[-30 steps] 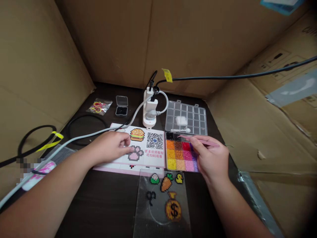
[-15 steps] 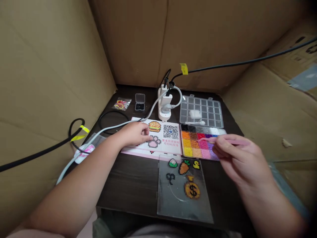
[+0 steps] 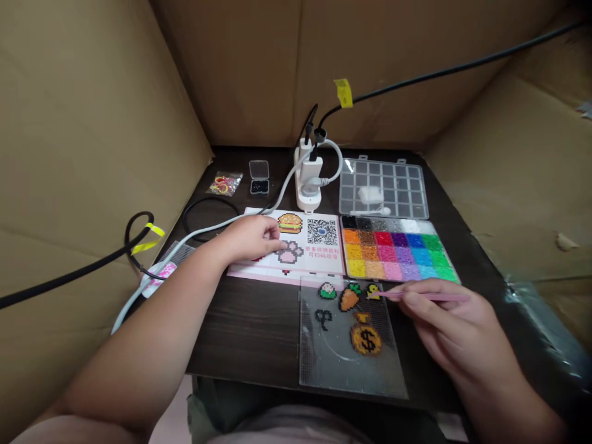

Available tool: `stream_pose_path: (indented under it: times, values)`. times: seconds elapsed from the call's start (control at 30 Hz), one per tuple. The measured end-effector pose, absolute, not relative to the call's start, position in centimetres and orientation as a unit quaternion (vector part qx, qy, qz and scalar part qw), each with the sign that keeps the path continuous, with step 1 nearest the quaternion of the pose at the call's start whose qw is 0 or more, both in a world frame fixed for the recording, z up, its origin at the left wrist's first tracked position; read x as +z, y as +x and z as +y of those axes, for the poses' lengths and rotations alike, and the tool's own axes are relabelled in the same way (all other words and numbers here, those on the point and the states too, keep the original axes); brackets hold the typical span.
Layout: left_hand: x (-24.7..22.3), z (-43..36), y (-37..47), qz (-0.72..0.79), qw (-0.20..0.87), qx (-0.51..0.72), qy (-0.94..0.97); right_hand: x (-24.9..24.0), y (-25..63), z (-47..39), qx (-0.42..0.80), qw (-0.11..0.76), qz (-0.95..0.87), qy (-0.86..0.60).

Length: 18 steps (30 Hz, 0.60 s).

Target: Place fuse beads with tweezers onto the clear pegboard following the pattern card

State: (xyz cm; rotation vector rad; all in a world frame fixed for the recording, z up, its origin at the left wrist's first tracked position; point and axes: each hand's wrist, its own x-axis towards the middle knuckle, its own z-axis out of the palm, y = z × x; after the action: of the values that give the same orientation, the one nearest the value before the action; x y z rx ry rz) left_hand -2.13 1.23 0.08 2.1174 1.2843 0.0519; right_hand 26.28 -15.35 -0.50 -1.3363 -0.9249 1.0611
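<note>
Pink tweezers (image 3: pixel 425 296) are pinched in my right hand (image 3: pixel 456 317), their tips over the small yellow duck (image 3: pixel 372 291) of beads on the clear pegboard (image 3: pixel 342 373). Whether a bead sits between the tips is too small to tell. The board also bears a green and white bead piece (image 3: pixel 327 291), a carrot (image 3: pixel 350 298), a black bead outline (image 3: pixel 323 319) and a money bag (image 3: pixel 366 339). My left hand (image 3: pixel 252 237) rests on the printed pattern sheet (image 3: pixel 296 266) beside a paw print (image 3: pixel 289 251), fingers loosely curled, thumb and forefinger apart.
A bead box (image 3: pixel 398 250) with colour compartments lies right of the sheet, its clear lid (image 3: pixel 383 185) opened back. A white power strip (image 3: pixel 308 185) with cables stands behind. A small black-bead case (image 3: pixel 259 185) and a bag of rings (image 3: pixel 225 184) lie back left. Cardboard walls (image 3: pixel 259 74) enclose the table.
My right hand has brought the tweezers from above the bead box down and toward me to the duck on the pegboard. My left hand stays on the sheet. The camera view has shifted slightly.
</note>
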Motion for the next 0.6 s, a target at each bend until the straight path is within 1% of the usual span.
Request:
stream_pose_path:
  times: [0.1,0.27,0.6]
  values:
    - [0.2,1.2,-2.1,0.495,0.323,0.013,0.806,-1.3,26.3,-16.1,0.424,0.554,-0.416,-0.583]
    - [0.3,1.1,-1.8,0.516,0.317,0.006,0.796,-1.3,26.2,-16.9,0.374,0.497,-0.491,-0.61]
    - [0.6,1.0,-1.3,0.538,0.309,-0.009,0.784,-0.2,24.4,-16.9,0.374,0.475,-0.59,-0.535]
